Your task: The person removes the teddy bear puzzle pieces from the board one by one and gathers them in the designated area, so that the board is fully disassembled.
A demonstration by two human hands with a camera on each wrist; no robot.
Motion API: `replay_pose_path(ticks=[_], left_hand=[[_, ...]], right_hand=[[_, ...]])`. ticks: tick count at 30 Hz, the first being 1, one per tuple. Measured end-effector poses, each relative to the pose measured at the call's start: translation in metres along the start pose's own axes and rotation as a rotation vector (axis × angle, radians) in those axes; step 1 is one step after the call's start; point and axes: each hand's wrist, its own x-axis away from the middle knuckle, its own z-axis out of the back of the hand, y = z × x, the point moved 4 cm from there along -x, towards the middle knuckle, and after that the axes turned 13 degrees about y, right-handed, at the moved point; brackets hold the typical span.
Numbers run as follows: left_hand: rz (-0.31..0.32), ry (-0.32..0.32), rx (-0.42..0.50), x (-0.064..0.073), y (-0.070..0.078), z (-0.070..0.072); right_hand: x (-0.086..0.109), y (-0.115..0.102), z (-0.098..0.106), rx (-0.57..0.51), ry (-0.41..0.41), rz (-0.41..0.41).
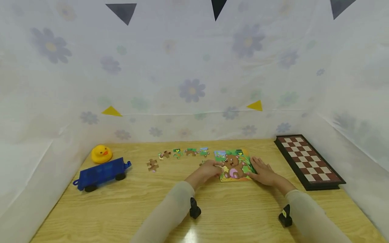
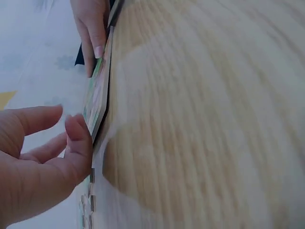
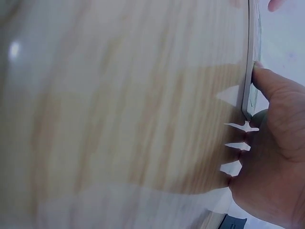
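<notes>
A flat bear jigsaw puzzle with a green and orange background lies on the wooden table between both hands. My left hand is at its left edge. In the left wrist view, the left hand has bent fingers and a gap beside the thumb, with nothing seen held. Along the puzzle's right edge rests my right hand, fingers extended. In the right wrist view, the right hand's thumb touches the puzzle's front edge. Several loose jigsaw pieces lie left of the puzzle.
At the far left, a yellow rubber duck stands behind a blue toy wagon with black wheels. A brown-and-white checkered board with a black frame lies at the right. A flowered white cloth rises around the table.
</notes>
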Motion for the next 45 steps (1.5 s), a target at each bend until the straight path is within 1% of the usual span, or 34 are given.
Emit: replay_pose_path(ticks=[4,6,7,8,11,15,18,21,26,29,32,36,39,42,45], left_hand=[[0.073,0.064,0.031,0.007,-0.005,-0.002],[0.093,0.094,0.043,0.010,-0.009,-0.004],[0.092,0.108,0.044,0.011,-0.011,-0.005],[0.088,0.120,0.046,0.012,-0.013,-0.006],[0.047,0.166,0.048,0.013,-0.016,-0.008],[-0.039,0.218,0.036,0.013,-0.014,-0.012],[-0.070,0.249,0.021,0.011,-0.013,-0.013],[-0.064,0.262,0.033,0.009,-0.013,-0.015],[-0.042,0.287,0.059,0.010,-0.011,-0.016],[-0.021,0.304,0.063,0.011,-0.013,-0.015],[-0.023,0.316,0.054,0.012,-0.018,-0.015],[-0.048,0.320,-0.002,0.013,-0.022,-0.014],[-0.070,0.291,-0.060,0.017,-0.021,-0.016],[-0.119,0.263,-0.117,0.020,-0.016,-0.019],[-0.184,0.281,-0.182,0.020,-0.011,-0.020]], right_hand=[[0.000,0.001,0.000,0.003,0.007,-0.001],[0.001,0.001,-0.001,-0.004,0.006,-0.002],[0.000,0.001,-0.002,-0.001,0.007,-0.002],[0.000,0.001,-0.002,-0.001,0.005,-0.001],[0.001,0.000,-0.002,0.001,0.002,-0.001],[0.000,0.001,0.001,-0.010,0.006,0.001],[-0.001,0.003,0.002,-0.006,0.004,0.009],[-0.001,0.006,0.003,-0.001,0.006,0.017],[0.001,0.004,0.004,-0.041,0.021,0.033],[0.001,0.002,0.003,-0.024,0.008,0.025],[0.000,0.001,0.000,-0.004,-0.004,0.014],[0.000,0.000,-0.003,0.017,-0.013,0.007],[0.000,-0.001,-0.004,0.019,-0.020,0.008],[0.000,-0.001,-0.003,0.040,-0.021,0.012],[0.000,-0.001,-0.002,0.080,-0.016,0.027]])
